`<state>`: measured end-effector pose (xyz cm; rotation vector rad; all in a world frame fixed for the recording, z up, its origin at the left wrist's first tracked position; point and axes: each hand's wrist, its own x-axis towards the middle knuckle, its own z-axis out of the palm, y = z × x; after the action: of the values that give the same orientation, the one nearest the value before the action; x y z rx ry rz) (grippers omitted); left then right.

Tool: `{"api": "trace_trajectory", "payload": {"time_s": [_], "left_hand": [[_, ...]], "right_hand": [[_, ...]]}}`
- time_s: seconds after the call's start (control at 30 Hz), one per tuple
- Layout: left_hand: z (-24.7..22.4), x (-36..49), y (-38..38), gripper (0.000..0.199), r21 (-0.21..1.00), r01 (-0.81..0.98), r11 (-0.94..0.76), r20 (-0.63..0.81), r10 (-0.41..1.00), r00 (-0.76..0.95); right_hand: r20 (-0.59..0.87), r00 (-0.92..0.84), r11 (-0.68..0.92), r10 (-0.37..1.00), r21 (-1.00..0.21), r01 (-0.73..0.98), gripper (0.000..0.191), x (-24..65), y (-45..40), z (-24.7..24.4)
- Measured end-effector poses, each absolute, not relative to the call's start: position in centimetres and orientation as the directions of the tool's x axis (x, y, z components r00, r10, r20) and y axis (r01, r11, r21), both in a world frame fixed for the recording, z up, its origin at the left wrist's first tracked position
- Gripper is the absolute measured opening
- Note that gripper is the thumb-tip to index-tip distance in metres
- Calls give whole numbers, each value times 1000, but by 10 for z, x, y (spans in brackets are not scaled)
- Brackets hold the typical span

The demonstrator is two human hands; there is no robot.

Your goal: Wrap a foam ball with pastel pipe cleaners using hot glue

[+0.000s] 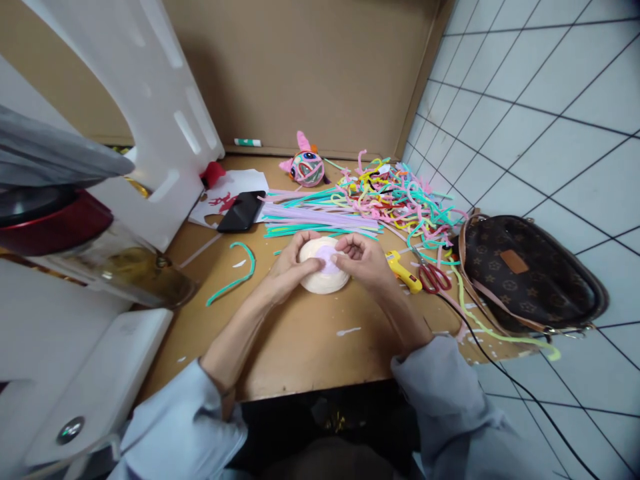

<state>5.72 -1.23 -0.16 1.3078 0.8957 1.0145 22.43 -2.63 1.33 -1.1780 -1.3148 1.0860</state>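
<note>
A round cream disc [324, 283] with a lilac centre [328, 259] is held above the middle of the table; what it is made of I cannot make out. My left hand [296, 261] grips its left side, thumb lying over the top towards the centre. From the right, my right hand [367, 260] pinches at the lilac centre with the thumb, its other fingers curled. Just beyond the disc lie straight lilac and turquoise pipe cleaners [320, 217]. A yellow glue gun [404, 272] and red-handled scissors [434, 278] lie right of my right hand.
A tangled heap of coloured pipe cleaners [400, 200] covers the back right. Behind are a pink-eared ball figure [307, 167] and a black phone [242, 212]. A brown handbag [535, 273] sits right, beside a black cable [505, 373]. A glass jug [135, 270] stands left.
</note>
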Motion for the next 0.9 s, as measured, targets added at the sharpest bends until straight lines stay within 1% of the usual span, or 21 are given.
{"api": "trace_trajectory", "payload": {"time_s": [0.17,0.3,0.53,0.73,0.9], "left_hand": [[-2,59,-11,55,999,-44,-31,42,961,273],[-1,59,-11,53,998,-24,-55,59,959,277],[-1,59,-13,53,997,-42,-59,68,962,264],[0,60,-14,54,999,-33,-29,37,965,260],[0,60,-15,52,998,-52,-40,53,960,273]], "right_hand": [[121,-19,122,993,-990,76,26,224,-27,14],[107,-10,107,994,-990,86,28,223,-26,14],[105,-12,106,994,-990,97,29,222,-28,15],[115,-9,115,993,-988,104,29,222,-28,17],[110,1,110,994,-988,107,29,224,-29,16]]}}
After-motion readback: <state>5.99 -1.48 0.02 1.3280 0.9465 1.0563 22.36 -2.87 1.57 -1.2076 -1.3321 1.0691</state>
